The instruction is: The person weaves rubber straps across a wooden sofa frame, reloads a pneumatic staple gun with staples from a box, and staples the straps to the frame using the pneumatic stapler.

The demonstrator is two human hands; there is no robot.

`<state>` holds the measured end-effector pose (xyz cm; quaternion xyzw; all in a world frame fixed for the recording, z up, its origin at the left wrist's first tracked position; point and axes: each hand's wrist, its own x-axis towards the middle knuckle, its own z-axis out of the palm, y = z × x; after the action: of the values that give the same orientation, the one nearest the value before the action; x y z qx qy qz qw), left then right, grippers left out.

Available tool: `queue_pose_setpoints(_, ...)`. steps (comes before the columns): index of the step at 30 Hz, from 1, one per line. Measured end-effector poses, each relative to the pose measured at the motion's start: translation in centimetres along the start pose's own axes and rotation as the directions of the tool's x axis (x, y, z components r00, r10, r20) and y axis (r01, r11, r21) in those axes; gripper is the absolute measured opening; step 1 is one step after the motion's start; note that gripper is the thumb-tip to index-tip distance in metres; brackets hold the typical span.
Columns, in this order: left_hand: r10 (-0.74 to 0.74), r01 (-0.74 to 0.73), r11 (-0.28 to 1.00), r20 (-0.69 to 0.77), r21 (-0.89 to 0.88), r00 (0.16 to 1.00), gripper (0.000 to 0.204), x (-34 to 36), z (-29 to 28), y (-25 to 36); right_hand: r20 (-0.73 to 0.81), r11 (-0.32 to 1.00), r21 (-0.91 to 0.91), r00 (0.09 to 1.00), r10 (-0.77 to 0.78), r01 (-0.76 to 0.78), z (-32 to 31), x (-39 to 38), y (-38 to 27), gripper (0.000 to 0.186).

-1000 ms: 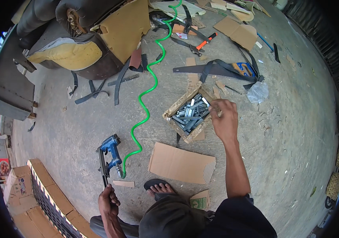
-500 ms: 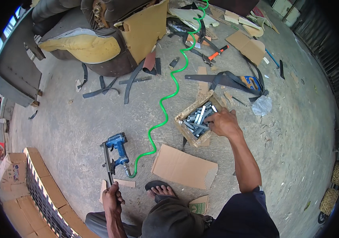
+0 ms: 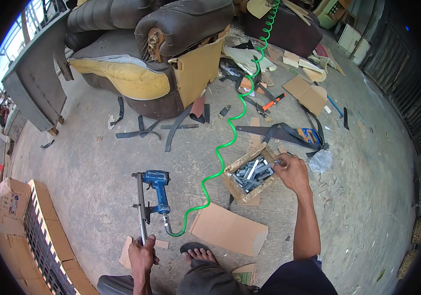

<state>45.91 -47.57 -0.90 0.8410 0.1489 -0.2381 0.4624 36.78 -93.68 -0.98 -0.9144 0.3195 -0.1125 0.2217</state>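
Observation:
My left hand (image 3: 142,254) is closed round the rear end of the long magazine of a blue pneumatic staple gun (image 3: 160,189), which is held above the floor. A coiled green air hose (image 3: 205,189) runs from the fitting at its handle. My right hand (image 3: 293,173) is at the right rim of a worn wooden box (image 3: 238,192) full of loose metal staple strips (image 3: 250,173). Its thumb and fingers pinch one staple strip (image 3: 268,166) just over the heap.
A torn brown armchair (image 3: 181,37) with bare yellow foam stands ahead. Flat cardboard (image 3: 227,228) lies before my foot. Beyond the box are a handsaw (image 3: 281,133), a hammer (image 3: 264,105), black straps and a plastic bag (image 3: 320,161). A cardboard-edged frame (image 3: 48,236) stands at left.
My right hand has drawn back from among the strips to the box's rim, with a staple strip now showing in its fingers. The staple gun has turned slightly in my left hand. The view has tilted up.

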Motion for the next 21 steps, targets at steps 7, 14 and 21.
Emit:
queue_pose_setpoints(7,0.083,-0.084,0.990,0.015,0.114,0.996,0.037,-0.7,0.8,2.4,-0.229,0.865,0.499,0.971,0.073,0.053,1.7,-0.7,-1.4,0.026)
queue_pose_setpoints(14,0.234,-0.223,0.926,-0.001,0.305,0.972,0.043,-0.9,1.4,2.7,-0.282,0.716,0.691,0.950,0.136,0.102,3.1,0.0,-1.4,0.030)
queue_pose_setpoints(21,0.418,-0.377,0.805,0.013,0.458,0.908,0.041,-2.0,2.3,3.9,0.105,-0.058,0.994,0.936,0.336,-0.091,2.5,-1.4,-4.2,0.037)
